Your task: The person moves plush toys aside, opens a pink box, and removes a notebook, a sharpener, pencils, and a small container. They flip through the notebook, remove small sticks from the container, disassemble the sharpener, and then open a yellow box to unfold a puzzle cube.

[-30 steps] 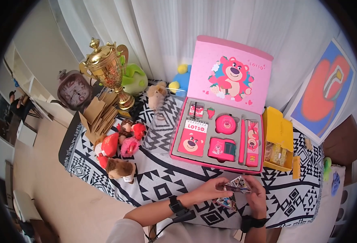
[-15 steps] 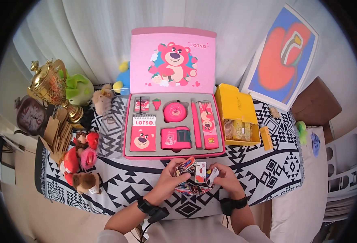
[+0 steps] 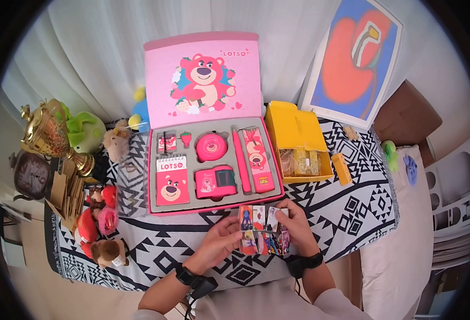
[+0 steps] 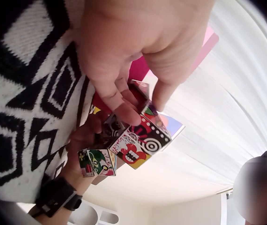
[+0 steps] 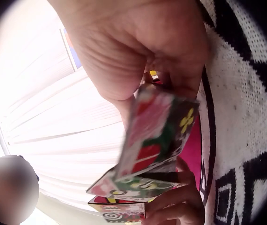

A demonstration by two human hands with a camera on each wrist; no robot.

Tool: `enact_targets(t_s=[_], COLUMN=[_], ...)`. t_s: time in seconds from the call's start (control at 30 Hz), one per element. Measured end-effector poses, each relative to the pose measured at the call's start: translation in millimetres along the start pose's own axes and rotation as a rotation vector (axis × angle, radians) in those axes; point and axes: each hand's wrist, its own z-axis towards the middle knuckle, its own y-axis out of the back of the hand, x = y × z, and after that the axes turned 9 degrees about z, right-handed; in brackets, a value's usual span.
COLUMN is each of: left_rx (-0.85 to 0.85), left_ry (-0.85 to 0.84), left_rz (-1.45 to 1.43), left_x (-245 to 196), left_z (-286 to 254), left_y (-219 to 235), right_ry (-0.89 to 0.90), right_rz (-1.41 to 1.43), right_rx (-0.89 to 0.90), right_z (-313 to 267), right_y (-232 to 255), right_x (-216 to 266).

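Both hands hold a folding picture cube (image 3: 261, 237), made of small hinged blocks with colourful cartoon prints, in front of the pink box. On its left side my left hand (image 3: 217, 244) grips it between thumb and fingers. My right hand (image 3: 298, 228) pinches the right side, thumb on the near face. The left wrist view shows the blocks (image 4: 145, 143) turned at angles to one another, under the left fingertips (image 4: 127, 115). In the right wrist view one block (image 5: 157, 133) stands tilted below the right palm, with other blocks beneath it.
Behind the hands lies an open pink gift box (image 3: 152, 176) with a notebook (image 3: 172, 184) and other pink stationery in its tray. A yellow box (image 3: 297, 125) stands to its right. At left are a gold trophy (image 3: 45, 130), plush toys (image 3: 107, 252) and folded cardboard (image 3: 66, 192).
The head view has swung right, so the table things shift left in it. Between both hands the cube has been unfolded from angled pieces into a flatter block of pictures.
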Motion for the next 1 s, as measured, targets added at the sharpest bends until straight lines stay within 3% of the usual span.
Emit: enact_targets(t_s=[0.1,0.17,0.23,0.3,0.47,0.5,0.53,0.6,0.67,0.7,0.77,0.8,0.87,0.9,0.97,1.0], left_rx=[0.067,0.069,0.043,-0.005,-0.083,0.002,0.086,0.083,0.094,0.092,0.146,0.097,0.093,0.083,0.048,0.056], left_ry=[0.076,0.074,0.065,0.041,0.049,0.046,0.044,0.044,0.066,0.067,0.012,0.049,0.016,-0.016,-0.046,-0.077], left_rz=[0.062,0.309,0.324,0.103,0.065,-0.051,-0.165,-0.233,-0.335,-0.334,-0.038,-0.061,-0.040,-0.020,0.020,0.025], left_x=[4.9,1.9,-0.5,-7.2,-10.3,-11.9,-13.9,-18.3,-18.3,-15.5,-9.5,-9.9,-9.6,-10.2,-13.2,-15.7], left_z=[-2.2,-3.8,-4.1,-4.6,-3.9,-2.5,-2.0,-3.9,-3.9,-4.4,-4.5,-5.0,-5.1,-4.6,-4.1,-4.0], left_y=[-5.7,-8.9,-9.2,-10.8,-16.2,-11.1,-8.1,-8.2,-8.6,-7.6,-6.4,-7.8,-5.8,-4.4,-3.2,-2.5], right_ry=[0.055,0.076,0.091,0.006,0.082,0.083,0.074,0.069,0.127,0.126,0.142,0.149,0.192,0.203,-0.058,-0.153], right_rz=[-0.102,0.020,0.072,0.394,0.422,0.423,0.477,0.533,0.706,0.708,0.756,0.753,0.167,0.160,-0.133,-0.039], right_rx=[0.061,0.175,0.235,0.292,0.314,0.315,0.377,0.438,0.690,0.690,0.706,0.705,0.532,0.527,0.415,0.450], right_z=[0.7,0.4,-0.4,-2.5,-3.0,-2.7,-1.8,1.1,6.0,6.5,6.5,5.4,1.8,-3.4,-14.0,-12.3], right_y=[2.5,-4.0,-3.1,-8.6,-6.1,-3.3,1.5,4.8,4.3,3.9,4.0,4.0,3.2,2.3,0.9,2.2], right_x=[-1.6,6.1,12.0,18.1,15.8,15.2,13.3,9.0,7.4,7.4,9.8,12.1,19.6,23.6,29.7,33.0])
